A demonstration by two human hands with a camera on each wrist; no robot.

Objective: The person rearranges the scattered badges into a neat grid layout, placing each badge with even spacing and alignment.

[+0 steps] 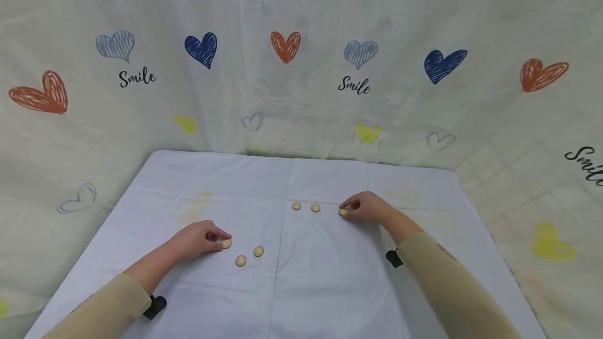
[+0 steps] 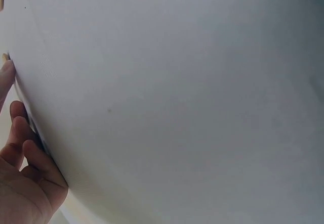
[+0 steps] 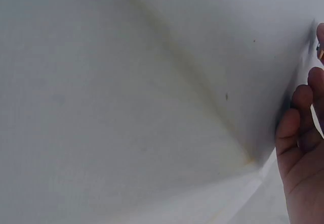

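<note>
My left hand (image 1: 200, 239) is at the left of the white table, thumb and forefinger pinching the edges of a small round wooden disc (image 1: 226, 243). To its right lie two more pale discs with dark marks, a nearer disc (image 1: 241, 260) and a farther disc (image 1: 258, 251). Farther back, my right hand (image 1: 369, 207) pinches another wooden disc (image 1: 343, 212) low at the tabletop. Left of that hand, a disc (image 1: 315, 208) and an outer disc (image 1: 296, 206) lie apart in a row. Both wrist views show curled fingers at the frame's edge, the discs mostly cut off.
A white cloth with creases covers the table (image 1: 330, 286). Behind it hangs a pale curtain (image 1: 311, 4) printed with hearts and "Smile". Black devices sit under both wrists, a left one (image 1: 155, 307) and a right one (image 1: 393, 259).
</note>
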